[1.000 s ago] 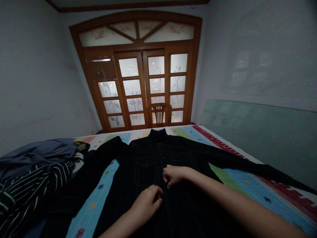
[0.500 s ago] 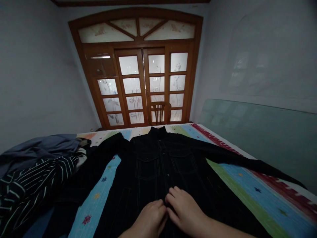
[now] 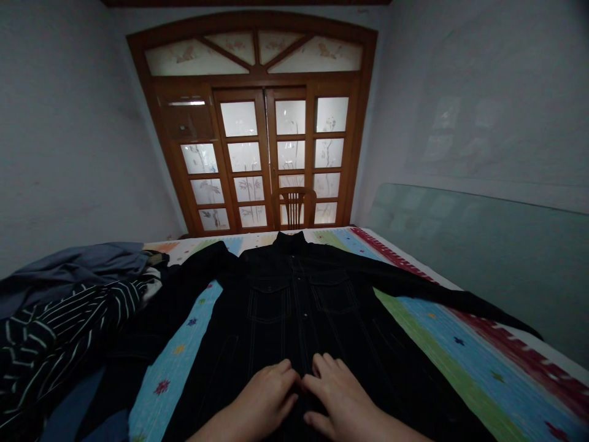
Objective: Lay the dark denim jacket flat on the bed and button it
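Observation:
A black denim jacket with pale stitching lies face up on the bed, collar away from me and both sleeves spread out to the sides. My left hand and my right hand rest side by side on its lower front, at the button line. The fingers of both hands curl down onto the cloth and their tips meet at the placket. Whether they pinch a button or the fabric edge is hidden in the dim light.
The bed carries a colourful patterned sheet. A heap of clothes lies at the left, with a black-and-white striped garment under a blue-grey one. A wooden chair stands before the wooden glass-paned doors. A glass panel leans on the right wall.
My right hand has drawn back from mid-chest of the jacket to its lower front, beside my left hand. The view has tipped slightly, showing more of the jacket.

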A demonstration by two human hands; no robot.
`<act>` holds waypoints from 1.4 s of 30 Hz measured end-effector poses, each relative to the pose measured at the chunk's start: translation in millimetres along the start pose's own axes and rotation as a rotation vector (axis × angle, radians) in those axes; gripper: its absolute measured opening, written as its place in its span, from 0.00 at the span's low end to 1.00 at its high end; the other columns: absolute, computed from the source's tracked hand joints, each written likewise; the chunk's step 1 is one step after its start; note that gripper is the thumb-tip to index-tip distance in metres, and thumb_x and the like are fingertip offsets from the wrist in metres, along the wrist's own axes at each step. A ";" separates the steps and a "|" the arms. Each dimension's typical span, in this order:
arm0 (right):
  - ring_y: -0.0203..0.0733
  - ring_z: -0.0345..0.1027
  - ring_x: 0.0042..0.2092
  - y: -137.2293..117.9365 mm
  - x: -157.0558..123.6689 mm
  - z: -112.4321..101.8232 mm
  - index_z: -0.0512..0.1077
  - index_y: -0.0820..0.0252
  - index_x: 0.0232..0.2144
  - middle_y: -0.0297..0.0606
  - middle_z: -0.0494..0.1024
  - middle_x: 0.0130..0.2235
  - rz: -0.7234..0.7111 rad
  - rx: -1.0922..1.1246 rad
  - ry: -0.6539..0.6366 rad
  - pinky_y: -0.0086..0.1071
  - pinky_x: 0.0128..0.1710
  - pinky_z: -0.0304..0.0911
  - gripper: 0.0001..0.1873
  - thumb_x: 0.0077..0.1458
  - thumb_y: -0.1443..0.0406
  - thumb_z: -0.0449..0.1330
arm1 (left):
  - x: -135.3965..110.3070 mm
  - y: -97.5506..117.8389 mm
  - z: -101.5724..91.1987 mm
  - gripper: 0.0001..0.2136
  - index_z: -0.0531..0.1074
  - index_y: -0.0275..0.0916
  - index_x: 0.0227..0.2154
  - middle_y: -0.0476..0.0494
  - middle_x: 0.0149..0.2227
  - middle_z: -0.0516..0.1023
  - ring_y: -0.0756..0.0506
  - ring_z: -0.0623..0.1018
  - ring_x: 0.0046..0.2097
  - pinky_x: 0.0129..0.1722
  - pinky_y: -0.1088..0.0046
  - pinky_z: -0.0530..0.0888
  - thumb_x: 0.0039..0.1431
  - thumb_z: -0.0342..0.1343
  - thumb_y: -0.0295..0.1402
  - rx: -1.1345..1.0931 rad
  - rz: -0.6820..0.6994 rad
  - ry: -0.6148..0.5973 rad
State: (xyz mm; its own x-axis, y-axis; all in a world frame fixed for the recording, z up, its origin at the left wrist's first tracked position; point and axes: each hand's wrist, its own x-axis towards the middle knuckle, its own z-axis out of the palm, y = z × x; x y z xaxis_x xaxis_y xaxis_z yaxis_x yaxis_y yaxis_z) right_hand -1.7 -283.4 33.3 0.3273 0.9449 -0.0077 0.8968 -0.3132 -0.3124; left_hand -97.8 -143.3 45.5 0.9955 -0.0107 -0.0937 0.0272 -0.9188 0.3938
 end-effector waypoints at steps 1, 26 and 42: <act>0.51 0.58 0.44 0.6 -0.1 -1.8 0.67 0.56 0.34 0.42 0.66 0.42 0.017 0.021 0.009 0.44 0.41 0.54 0.15 0.41 0.59 0.59 | -1.1 1.2 -2.9 0.09 0.66 0.40 0.35 0.46 0.36 0.70 0.48 0.71 0.36 0.35 0.74 0.68 0.51 0.46 0.25 0.031 0.024 -0.017; 0.28 0.51 0.22 37.1 18.1 -38.9 0.59 0.60 0.23 0.24 0.58 0.20 0.103 0.942 -0.022 0.22 0.21 0.46 0.12 0.33 0.78 0.48 | 31.8 13.1 2.3 0.10 0.69 0.36 0.31 0.42 0.30 0.72 0.46 0.72 0.31 0.29 0.74 0.67 0.56 0.41 0.26 0.067 0.002 0.185; 0.31 0.60 0.28 38.7 14.6 -27.3 0.65 0.62 0.20 0.30 0.66 0.26 -0.047 0.608 0.094 0.23 0.26 0.55 0.09 0.36 0.78 0.54 | 24.9 12.2 34.5 0.12 0.68 0.36 0.27 0.43 0.27 0.71 0.49 0.70 0.29 0.29 0.76 0.66 0.55 0.39 0.24 -0.239 0.047 0.397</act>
State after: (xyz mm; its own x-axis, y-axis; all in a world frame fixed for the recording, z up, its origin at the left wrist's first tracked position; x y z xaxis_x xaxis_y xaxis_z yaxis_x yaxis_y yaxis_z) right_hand 45.9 -284.3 47.1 0.3412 0.9352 0.0943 0.5899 -0.1350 -0.7961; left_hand -75.8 -168.3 16.4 0.9525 0.1443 0.2684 -0.0455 -0.8036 0.5934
